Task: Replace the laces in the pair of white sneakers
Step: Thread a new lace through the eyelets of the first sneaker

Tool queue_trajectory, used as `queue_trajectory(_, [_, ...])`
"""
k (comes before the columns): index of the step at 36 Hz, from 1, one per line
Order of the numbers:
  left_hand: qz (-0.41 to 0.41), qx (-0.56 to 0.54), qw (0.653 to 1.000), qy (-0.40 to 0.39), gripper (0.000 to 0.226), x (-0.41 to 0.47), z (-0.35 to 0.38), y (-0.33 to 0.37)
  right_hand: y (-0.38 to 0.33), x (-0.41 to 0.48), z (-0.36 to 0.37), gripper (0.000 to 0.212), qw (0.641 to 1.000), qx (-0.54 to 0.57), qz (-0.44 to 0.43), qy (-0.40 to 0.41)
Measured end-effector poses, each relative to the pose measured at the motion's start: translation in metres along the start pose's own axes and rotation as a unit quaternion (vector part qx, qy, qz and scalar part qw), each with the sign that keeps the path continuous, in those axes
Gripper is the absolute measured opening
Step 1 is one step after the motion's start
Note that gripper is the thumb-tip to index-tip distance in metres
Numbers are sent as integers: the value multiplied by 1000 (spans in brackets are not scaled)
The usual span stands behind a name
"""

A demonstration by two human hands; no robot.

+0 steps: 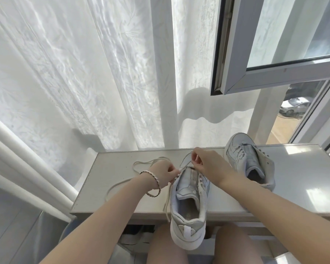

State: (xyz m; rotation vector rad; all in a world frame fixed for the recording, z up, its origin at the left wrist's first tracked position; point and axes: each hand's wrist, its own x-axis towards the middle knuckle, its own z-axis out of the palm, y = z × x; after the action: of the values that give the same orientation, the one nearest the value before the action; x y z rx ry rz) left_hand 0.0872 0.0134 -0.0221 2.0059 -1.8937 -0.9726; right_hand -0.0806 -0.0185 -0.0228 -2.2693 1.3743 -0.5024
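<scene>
A white sneaker (189, 204) lies on the table (122, 187) in front of me, heel hanging over the near edge. My left hand (163, 173) pinches the white lace (168, 199) at the shoe's left eyelets; one lace end trails down the left side. My right hand (206, 164) pinches the lace over the toe-side eyelets. A loose white lace (137, 166) loops on the table to the left. The second sneaker (250, 159), laced, lies at the right, toe pointing away.
White curtains (103, 73) hang behind the table. An open window sash (274, 77) juts in at the upper right, above the second sneaker. My bare knees (168, 250) sit under the table's near edge. A bracelet (154, 180) circles my left wrist.
</scene>
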Motion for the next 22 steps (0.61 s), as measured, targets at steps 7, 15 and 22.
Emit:
queue_trajectory(7, [22,5,999,40,34,0,2,-2,5,13,-12,17,975,162,90,-125])
queue_trajectory(15, [62,132,988,41,25,1,0,3,2,20,-27,20,966,69,88,-233])
queue_trajectory(22, [73,211,972,75,30,-3,1,5,3,18,-17,11,989,53,64,-121])
